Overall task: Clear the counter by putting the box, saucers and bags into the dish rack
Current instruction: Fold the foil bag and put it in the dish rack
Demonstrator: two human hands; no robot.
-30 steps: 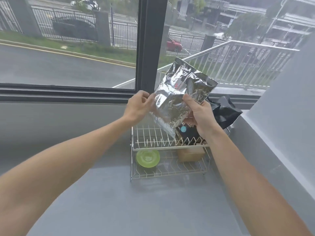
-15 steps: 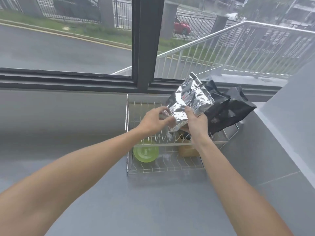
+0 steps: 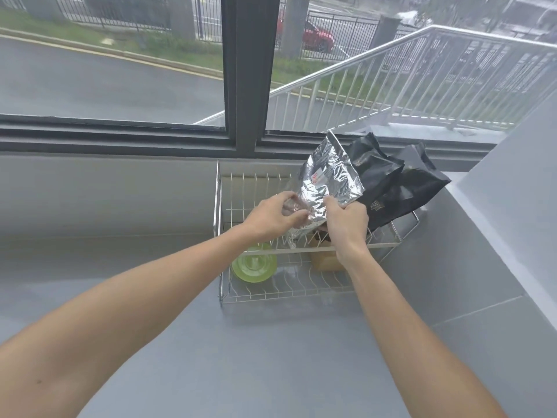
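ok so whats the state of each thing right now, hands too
silver foil bag: held by both hands over the rack's upper tier
black bags: lying on the upper tier
green saucer: on the lower tier
cardboard box: on the lower tier
left hand: gripping the foil bag
right hand: gripping the foil bag

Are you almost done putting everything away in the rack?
Nearly. The green saucer and brown box sit on the rack's lower shelf, the black bags on top. Both hands are setting the silver bag in. The counter shows nothing else.
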